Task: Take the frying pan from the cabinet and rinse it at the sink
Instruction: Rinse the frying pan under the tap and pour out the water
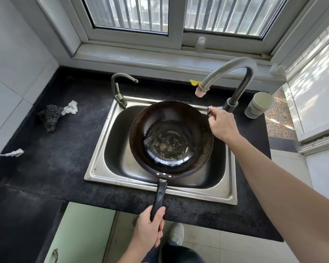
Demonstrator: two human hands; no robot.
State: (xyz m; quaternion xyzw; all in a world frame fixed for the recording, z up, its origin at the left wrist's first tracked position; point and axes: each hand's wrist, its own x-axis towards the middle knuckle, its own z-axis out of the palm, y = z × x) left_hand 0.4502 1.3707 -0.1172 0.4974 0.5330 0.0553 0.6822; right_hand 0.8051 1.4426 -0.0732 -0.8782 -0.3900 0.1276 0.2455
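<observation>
The black handle [159, 196] is clenched in the left hand [149, 227], and the frying pan [171, 138] is held over the steel sink [104, 168] — brownish residue and a little water are seen in its bottom. The tap lever [209, 111] is pinched by the right hand [223, 125]. An empty-looking cup [259, 105] is set on the dark surface [65, 141]; its markings cannot be read.

Frying pan [171, 137] over the sink [95, 166], set into the worktop [51, 149]. Large faucet [230, 76] behind and right of the pan, small tap [120, 86] behind and left. Scouring pad [50, 117] far left on the worktop, cup [259, 105] far right.
</observation>
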